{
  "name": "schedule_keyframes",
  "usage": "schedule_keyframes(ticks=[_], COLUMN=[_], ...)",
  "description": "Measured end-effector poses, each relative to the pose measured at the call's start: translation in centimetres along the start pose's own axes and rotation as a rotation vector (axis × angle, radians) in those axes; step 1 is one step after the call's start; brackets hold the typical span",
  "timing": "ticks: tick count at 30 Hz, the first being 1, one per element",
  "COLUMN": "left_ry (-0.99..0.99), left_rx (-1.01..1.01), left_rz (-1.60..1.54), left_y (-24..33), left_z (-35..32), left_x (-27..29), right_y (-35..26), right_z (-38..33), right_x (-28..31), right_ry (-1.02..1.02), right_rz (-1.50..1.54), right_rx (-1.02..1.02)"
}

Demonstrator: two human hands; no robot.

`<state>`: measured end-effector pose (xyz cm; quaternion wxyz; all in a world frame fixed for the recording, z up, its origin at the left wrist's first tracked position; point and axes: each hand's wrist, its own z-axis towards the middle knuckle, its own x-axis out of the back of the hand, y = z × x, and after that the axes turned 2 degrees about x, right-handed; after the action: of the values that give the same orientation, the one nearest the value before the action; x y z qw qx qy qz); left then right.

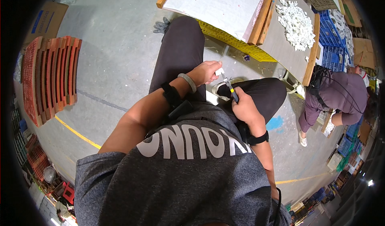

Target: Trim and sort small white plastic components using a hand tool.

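The tabletop [286, 51], a grey-brown board, stands at front right and carries a loose heap of white pieces [296, 25]. The left hand [205, 73] is closed in a pinch on the near side of the tabletop, apart from it. The right hand [246, 107] is closed around the rear of a slim tool [230, 87].

The tool is straight, with a dark handle, a yellow band and a paler, metallic-looking front. Expect it to be light and rigid; treat the tip as sharp. Hold it by the dark handle, behind the band.

The white piece [219, 71] sits at the left fingertips, by the tool's tip; from here I cannot confirm contact. It is small and blocky, probably light and stiff, possibly brittle or slippery. Pinch it by the end away from the tool, keeping fingertips behind the exposed part.
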<state>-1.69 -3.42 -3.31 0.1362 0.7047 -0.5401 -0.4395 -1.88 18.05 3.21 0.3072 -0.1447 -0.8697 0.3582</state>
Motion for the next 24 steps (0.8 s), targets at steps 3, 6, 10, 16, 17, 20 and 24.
schedule_keyframes(ticks=[3, 6, 10, 16, 17, 20, 24], left_ry=[0.035, 0.02, -0.048, 0.032, 0.03, 0.084, 0.018], left_rx=[-0.044, -0.068, -0.012, 0.034, 0.035, 0.028, -0.011], left_rz=[0.086, 0.103, 0.111, 0.06, 0.061, 0.094, 0.028], left_y=[-0.1, 0.2, 0.1, 0.2, 0.1, 0.4, 0.3], left_z=[0.1, -0.2, -0.2, -0.3, -0.3, -0.2, -0.3], left_x=[-0.1, -0.4, -0.2, -0.5, -0.5, -0.4, -0.3], right_y=[-0.3, -0.4, -1.3, -1.3, -1.3, -1.3, -1.1], right_z=[-0.2, -0.2, -0.4, -0.2, -0.2, 0.0, -0.3], right_x=[-0.4, 0.0, 0.7, 0.0, -0.1, 0.0, 0.4], right_ry=[0.263, 0.126, 0.009, 0.126, 0.199, 0.137, 0.077], right_rz=[-0.427, -0.194, -0.055, -0.226, -0.382, -0.342, -0.073], right_rx=[0.092, 0.046, -0.051, 0.016, 0.039, -0.004, 0.005])
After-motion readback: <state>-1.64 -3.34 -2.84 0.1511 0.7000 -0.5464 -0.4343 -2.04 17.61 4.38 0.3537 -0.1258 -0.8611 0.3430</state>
